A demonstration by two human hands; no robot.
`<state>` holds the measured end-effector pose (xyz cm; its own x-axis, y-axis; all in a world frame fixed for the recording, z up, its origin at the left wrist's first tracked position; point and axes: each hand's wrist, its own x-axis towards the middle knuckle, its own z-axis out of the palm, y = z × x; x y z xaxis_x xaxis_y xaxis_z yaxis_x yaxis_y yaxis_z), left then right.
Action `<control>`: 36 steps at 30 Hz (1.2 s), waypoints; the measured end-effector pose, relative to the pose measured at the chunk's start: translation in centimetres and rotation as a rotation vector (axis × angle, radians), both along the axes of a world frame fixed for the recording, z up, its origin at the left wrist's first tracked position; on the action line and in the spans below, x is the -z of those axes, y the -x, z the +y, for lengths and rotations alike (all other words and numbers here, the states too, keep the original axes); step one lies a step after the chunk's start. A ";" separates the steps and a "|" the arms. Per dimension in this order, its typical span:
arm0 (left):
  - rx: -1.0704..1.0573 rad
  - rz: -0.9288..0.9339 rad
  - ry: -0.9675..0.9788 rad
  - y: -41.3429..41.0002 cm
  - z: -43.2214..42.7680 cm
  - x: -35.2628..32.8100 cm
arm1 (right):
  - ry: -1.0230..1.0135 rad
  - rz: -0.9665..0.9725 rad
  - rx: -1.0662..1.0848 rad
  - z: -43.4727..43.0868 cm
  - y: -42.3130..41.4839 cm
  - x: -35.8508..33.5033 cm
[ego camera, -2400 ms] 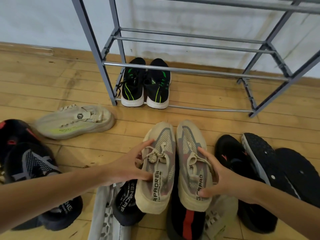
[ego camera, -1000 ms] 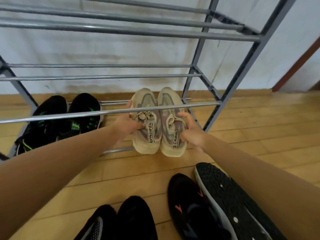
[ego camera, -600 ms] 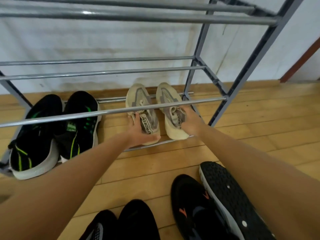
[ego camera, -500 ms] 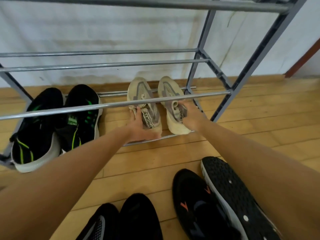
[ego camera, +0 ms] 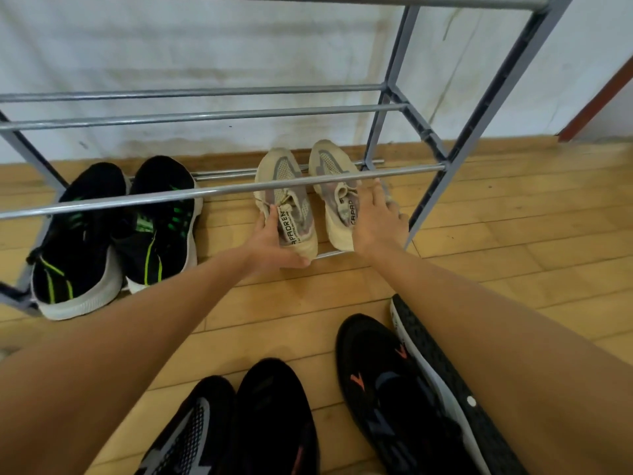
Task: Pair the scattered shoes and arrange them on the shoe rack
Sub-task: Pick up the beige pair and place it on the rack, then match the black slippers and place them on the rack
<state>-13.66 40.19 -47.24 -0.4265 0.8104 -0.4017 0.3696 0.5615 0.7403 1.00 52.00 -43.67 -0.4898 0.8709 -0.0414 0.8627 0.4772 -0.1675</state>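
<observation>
Nearest the camera, black shoes (ego camera: 387, 389) lie on the wooden floor (ego camera: 513, 234). Beyond them both arms stretch forward: left hand (ego camera: 274, 243) grips the left beige sneaker (ego camera: 286, 197) at its heel, right hand (ego camera: 376, 217) rests flat, fingers (ego camera: 375, 192) spread, on the right beige sneaker (ego camera: 337, 190), both sitting on the shoe rack (ego camera: 219, 190)'s bottom tier.

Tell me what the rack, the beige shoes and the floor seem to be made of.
Rack: likely metal tubing, grey with a glossy sheen along the bars. Beige shoes: apparently knit mesh uppers, open weave visible, with matte, probably foam soles. Floor: wood planks, showing grain and seams, lightly worn.
</observation>
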 end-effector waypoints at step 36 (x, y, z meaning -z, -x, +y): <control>0.488 0.378 0.025 -15.3 -24.3 -8.5 | 0.618 0.067 -0.224 -18.6 -19.3 -5.8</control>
